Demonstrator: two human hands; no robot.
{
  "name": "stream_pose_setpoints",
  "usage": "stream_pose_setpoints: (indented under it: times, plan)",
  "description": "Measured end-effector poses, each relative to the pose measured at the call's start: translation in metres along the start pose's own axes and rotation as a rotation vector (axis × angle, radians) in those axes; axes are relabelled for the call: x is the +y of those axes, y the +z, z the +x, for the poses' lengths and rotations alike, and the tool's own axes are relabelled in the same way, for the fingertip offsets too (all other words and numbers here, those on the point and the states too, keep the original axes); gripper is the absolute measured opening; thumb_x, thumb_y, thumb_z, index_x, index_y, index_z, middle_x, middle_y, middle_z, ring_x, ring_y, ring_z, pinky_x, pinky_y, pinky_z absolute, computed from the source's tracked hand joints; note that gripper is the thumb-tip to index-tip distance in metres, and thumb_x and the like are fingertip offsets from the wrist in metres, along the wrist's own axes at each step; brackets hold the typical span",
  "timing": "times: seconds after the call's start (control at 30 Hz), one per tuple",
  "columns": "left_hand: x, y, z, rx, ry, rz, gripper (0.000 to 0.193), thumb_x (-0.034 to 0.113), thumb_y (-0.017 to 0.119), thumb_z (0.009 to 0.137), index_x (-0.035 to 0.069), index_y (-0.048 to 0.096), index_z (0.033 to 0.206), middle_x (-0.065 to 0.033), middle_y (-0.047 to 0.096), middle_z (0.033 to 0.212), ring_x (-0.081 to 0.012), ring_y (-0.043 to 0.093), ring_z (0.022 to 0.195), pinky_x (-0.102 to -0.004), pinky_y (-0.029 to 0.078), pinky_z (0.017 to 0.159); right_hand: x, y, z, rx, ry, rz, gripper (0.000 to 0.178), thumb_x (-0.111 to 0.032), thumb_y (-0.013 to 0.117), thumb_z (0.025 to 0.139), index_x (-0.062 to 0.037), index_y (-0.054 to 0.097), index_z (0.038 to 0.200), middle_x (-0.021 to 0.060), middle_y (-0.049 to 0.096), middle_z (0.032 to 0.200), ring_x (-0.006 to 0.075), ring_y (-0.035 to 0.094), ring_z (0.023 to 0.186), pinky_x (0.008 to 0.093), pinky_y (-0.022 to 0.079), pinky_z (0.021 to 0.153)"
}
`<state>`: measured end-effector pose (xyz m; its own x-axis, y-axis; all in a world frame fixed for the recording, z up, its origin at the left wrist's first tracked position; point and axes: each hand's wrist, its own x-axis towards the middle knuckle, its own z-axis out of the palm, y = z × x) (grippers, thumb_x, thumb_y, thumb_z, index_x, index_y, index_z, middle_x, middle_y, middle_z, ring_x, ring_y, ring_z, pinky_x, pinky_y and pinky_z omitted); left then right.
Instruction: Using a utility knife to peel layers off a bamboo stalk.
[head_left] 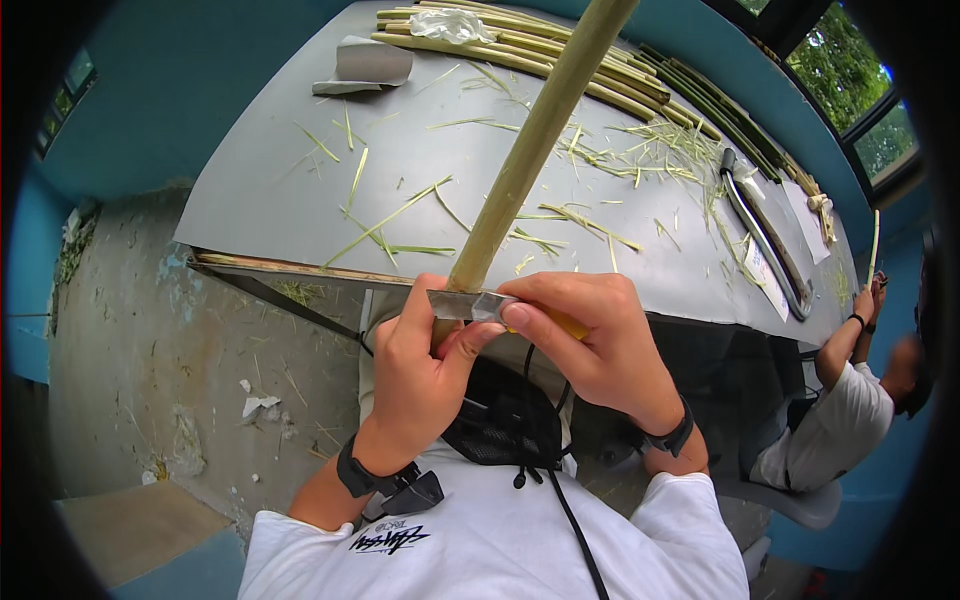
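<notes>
My left hand grips the lower end of a long pale green-yellow stalk that slants up and away over the grey table. My right hand holds a knife by its yellow handle, and the steel blade lies across the stalk just above my left fingers. My left thumb presses against the blade's back. Both wrists wear dark bands.
Peeled stalks and darker green ones lie stacked along the table's far edge, with thin shavings scattered about. A crumpled white cloth, grey paper and a long curved blade rest there. Another person sits at right.
</notes>
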<state>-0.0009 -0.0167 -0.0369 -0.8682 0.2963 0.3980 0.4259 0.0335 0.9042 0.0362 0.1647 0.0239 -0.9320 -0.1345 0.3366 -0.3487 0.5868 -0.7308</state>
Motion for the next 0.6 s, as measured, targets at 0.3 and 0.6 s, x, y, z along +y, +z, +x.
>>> stream_pose_setpoints:
  times: [0.3, 0.6]
  plan:
    - [-0.008, 0.003, 0.002, 0.125, 0.113, 0.022, 0.033, 0.031, 0.074, 0.096, 0.002, 0.06, 0.099, -0.0025, 0.05, 0.058, -0.0107, 0.043, 0.051, -0.0269, 0.037, 0.05, -0.001, 0.02, -0.002, 0.181, -0.038, 0.145, 0.013, -0.012, 0.072, 0.093, -0.0028, 0.074, 0.102, 0.0119, 0.07, 0.078, 0.0253, 0.069, 0.064, 0.032, 0.05, 0.056]
    - [0.007, -0.015, 0.01, -0.215, -0.319, -0.157, 0.044, 0.044, 0.062, 0.103, 0.002, 0.059, 0.089, 0.0052, 0.039, 0.063, -0.0068, 0.03, 0.059, -0.029, 0.026, 0.05, 0.014, -0.019, 0.016, 0.467, 0.098, 0.175, 0.022, -0.017, 0.065, 0.102, 0.0037, 0.073, 0.105, 0.0001, 0.059, 0.067, 0.0043, 0.049, 0.058, 0.0226, 0.038, 0.051]
